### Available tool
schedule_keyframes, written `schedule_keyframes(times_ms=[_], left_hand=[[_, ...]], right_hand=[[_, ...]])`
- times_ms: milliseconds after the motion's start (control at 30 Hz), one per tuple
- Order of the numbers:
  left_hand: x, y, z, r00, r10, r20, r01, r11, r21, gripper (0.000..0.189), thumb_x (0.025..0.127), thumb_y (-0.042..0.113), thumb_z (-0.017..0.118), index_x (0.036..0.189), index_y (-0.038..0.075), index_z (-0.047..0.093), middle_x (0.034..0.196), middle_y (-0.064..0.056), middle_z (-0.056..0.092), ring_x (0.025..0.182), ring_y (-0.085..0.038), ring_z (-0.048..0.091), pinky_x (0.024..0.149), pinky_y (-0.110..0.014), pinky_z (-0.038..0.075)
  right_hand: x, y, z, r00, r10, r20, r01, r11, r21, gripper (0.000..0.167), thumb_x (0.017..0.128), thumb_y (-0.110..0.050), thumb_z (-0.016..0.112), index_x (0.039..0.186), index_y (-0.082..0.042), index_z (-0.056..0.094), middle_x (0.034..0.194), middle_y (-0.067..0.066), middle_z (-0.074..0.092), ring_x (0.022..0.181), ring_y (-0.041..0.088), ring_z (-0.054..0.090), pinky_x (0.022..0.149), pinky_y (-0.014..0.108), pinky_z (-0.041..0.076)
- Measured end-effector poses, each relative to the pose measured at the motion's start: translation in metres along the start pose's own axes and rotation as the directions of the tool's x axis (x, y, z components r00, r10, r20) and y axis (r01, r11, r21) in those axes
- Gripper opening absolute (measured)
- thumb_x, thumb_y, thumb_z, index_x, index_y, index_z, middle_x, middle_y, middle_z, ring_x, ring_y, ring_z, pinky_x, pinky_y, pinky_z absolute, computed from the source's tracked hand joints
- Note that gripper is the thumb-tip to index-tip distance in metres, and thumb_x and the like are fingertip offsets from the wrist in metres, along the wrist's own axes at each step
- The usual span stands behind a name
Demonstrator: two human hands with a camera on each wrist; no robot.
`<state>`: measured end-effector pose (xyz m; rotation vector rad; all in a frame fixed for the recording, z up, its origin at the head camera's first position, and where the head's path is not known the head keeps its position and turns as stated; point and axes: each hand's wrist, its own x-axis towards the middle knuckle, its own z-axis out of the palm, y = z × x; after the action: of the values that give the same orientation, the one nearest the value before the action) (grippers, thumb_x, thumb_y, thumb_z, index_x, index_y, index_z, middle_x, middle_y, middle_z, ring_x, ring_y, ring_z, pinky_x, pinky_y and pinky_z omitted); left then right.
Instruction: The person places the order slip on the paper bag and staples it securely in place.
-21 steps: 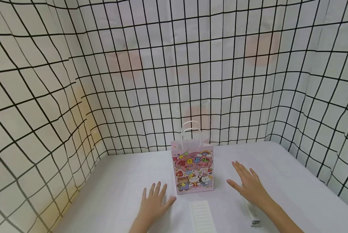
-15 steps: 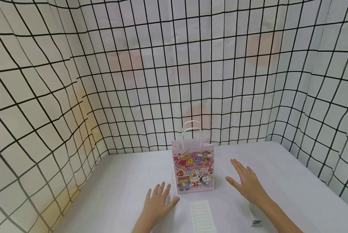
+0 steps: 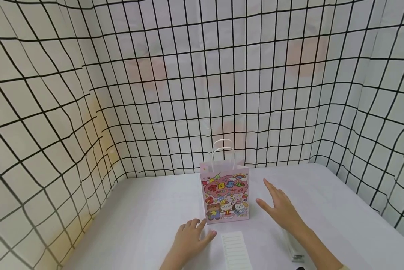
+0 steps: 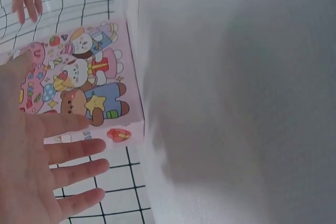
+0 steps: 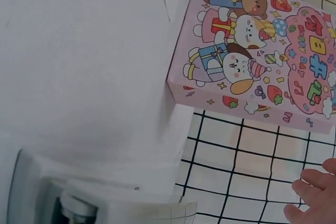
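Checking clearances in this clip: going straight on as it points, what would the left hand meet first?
Probably the bag, near its lower left corner in the head view. The left hand appears right beside it there, but depth, and so any gap, is unclear.

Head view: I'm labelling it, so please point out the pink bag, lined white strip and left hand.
Pink bag point(image 3: 225, 195), head view: middle of the printed front.
Lined white strip point(image 3: 236, 250), head view: its ruled face.
Left hand point(image 3: 190, 239), head view: back of the hand.

Pale yellow sleeve edge point(image 3: 344, 267) low on the right forearm point(image 3: 318, 245); bare, slender-fingered left grip point(image 3: 190, 239) and right grip point(image 3: 283, 210)
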<state>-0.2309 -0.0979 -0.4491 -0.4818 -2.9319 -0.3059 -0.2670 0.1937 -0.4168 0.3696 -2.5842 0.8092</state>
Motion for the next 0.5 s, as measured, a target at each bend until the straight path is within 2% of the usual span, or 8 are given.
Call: schedule_keyframes(times_ms=[167,367,500], left_hand=[[-0.001,0.007,-0.002,1.0,0.029,-0.006,-0.029,0.999,0.017,0.063,0.086,0.06,0.04,0.124,0.012,0.055,0.111,-0.009,0.058,0.103,-0.027,0.055,0.084,-0.044,0.044],[-0.001,0.013,-0.001,0.995,0.092,-0.034,-0.09,0.994,0.061,0.057,0.083,0.056,0.05,0.121,0.014,0.056,0.104,-0.005,0.058,0.093,-0.021,0.056,0.074,-0.035,0.047],[-0.002,0.015,0.001,0.991,0.123,-0.056,-0.12,0.991,0.06,0.055,0.082,0.054,0.053,0.12,0.014,0.057,0.101,-0.003,0.058,0.089,-0.018,0.056,0.069,-0.031,0.046]], right_hand=[[0.004,-0.004,0.001,1.0,0.028,0.008,-0.028,0.999,0.043,0.074,0.089,-0.044,0.052,0.144,-0.007,0.021,0.145,0.023,0.029,0.129,0.046,0.03,0.099,0.063,0.027],[0.009,-0.007,0.007,0.998,0.053,0.017,-0.055,0.993,0.103,0.073,0.09,-0.043,0.05,0.145,-0.007,0.016,0.147,0.022,0.024,0.132,0.045,0.025,0.1,0.062,0.025],[0.011,-0.011,0.009,0.997,0.065,0.03,-0.069,0.987,0.144,0.073,0.091,-0.04,0.05,0.145,-0.008,0.014,0.148,0.022,0.021,0.133,0.045,0.023,0.1,0.064,0.024]])
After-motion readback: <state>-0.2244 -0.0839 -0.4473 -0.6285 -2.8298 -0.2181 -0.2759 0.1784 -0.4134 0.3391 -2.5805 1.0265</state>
